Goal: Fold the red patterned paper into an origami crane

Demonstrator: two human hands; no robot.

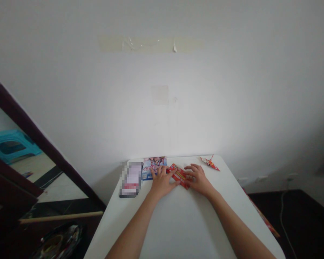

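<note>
A red printed piece of paper (pixel 178 173) lies at an angle on the white table between my two hands. My left hand (pixel 162 182) has its fingers spread; its thumb and forefinger reach onto the red paper, while other fingertips rest by a blue printed booklet or sheet (pixel 148 172). From the other side, my right hand (pixel 199 180) touches the red paper's right edge with thumb and fingertips, its fingers curved and apart. Part of the paper is hidden under the fingers. A folded paper shape (pixel 211 164) with red, white and gold print sits to the far right.
A phone-like object (pixel 131 180), blurred out, stands at the table's (pixel 175 230) left edge. The wall (pixel 189 126) meets the table's back. Left on the floor are a black bin (pixel 61 239) and a blue plastic stool (pixel 14 144); a cable (pixel 282 212) runs down at right.
</note>
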